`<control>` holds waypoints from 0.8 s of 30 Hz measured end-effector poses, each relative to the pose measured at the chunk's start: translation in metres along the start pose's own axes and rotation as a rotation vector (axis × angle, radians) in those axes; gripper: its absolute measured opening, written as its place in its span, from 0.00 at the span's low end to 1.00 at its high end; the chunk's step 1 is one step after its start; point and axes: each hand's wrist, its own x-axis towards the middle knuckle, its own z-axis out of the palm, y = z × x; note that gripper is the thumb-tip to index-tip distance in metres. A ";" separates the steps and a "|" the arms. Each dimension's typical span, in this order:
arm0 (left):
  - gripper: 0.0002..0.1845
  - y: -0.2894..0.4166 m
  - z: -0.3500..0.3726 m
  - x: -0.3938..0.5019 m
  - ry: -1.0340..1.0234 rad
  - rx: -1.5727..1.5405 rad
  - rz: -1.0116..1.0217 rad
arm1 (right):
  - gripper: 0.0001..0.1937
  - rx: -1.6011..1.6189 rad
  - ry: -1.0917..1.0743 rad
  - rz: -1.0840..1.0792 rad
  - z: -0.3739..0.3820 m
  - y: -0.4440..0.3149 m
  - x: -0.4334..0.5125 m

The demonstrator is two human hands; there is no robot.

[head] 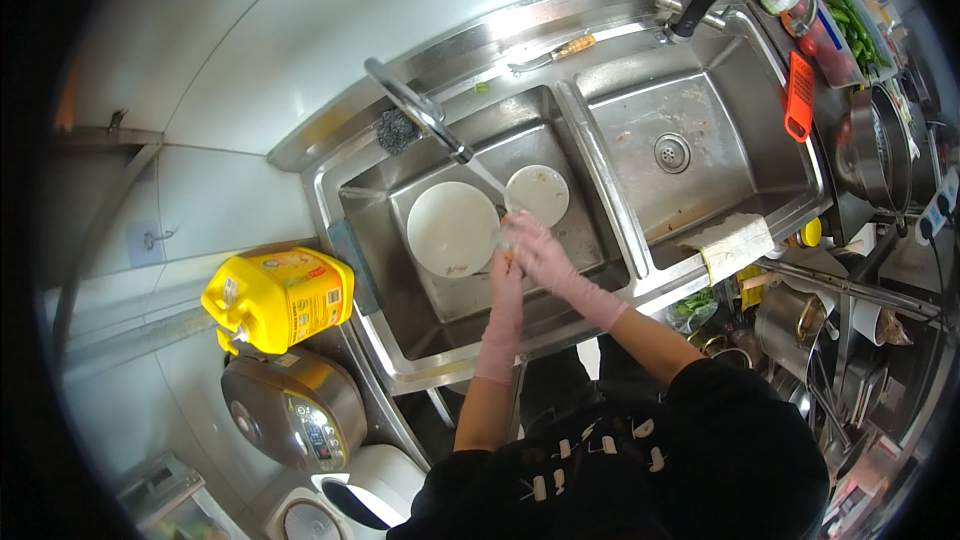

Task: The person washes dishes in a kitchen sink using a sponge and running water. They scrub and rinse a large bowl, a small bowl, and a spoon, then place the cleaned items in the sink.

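Both my hands wear thin pink gloves and meet over the left basin (375, 202) of a steel double sink. Water from the chrome faucet (420, 109) runs down onto them. My left hand (507, 270) is on the near left, fingers up against the other hand. My right hand (541, 251) lies across its fingertips. Small orange and pale bits show between the hands, too blurred to name. Just beyond them in the basin are a large white bowl (452, 229) on the left and a small white dish (537, 195) with specks on the right.
A steel-wool scrubber (397, 131) and a wooden-handled knife (555, 54) lie along the back ledge. The right basin (637, 127) holds scraps around its drain. A cloth (731, 244) drapes over the front rim. An orange grater (800, 97), yellow jug (285, 300) and rice cooker (296, 409) flank the sink.
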 end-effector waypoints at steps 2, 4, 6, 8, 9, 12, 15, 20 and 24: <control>0.13 0.006 -0.011 -0.002 -0.014 0.038 0.011 | 0.16 -0.275 -0.046 -0.290 0.005 -0.010 -0.004; 0.13 0.011 -0.023 -0.002 -0.048 0.168 0.072 | 0.15 -0.269 -0.165 -0.074 0.008 -0.008 0.006; 0.10 0.014 -0.034 -0.008 -0.086 0.399 0.137 | 0.16 0.068 -0.196 0.259 0.013 0.007 0.031; 0.13 0.016 -0.039 -0.011 -0.048 0.080 0.159 | 0.17 0.558 -0.126 0.617 0.023 0.017 0.044; 0.14 0.017 -0.041 -0.011 -0.021 -0.047 0.097 | 0.18 0.598 -0.098 0.578 0.028 0.019 0.045; 0.16 0.019 -0.047 -0.010 0.006 -0.304 0.075 | 0.19 0.117 -0.056 0.008 0.035 0.006 0.022; 0.16 0.024 -0.062 -0.007 -0.094 -0.267 -0.015 | 0.19 -0.291 -0.304 -0.280 0.021 -0.006 0.016; 0.19 0.026 -0.071 -0.011 -0.191 -0.162 0.030 | 0.20 0.260 -0.411 0.447 0.024 0.014 0.048; 0.18 0.025 -0.041 -0.017 0.000 -0.252 0.054 | 0.19 0.382 0.067 0.400 0.051 0.017 0.028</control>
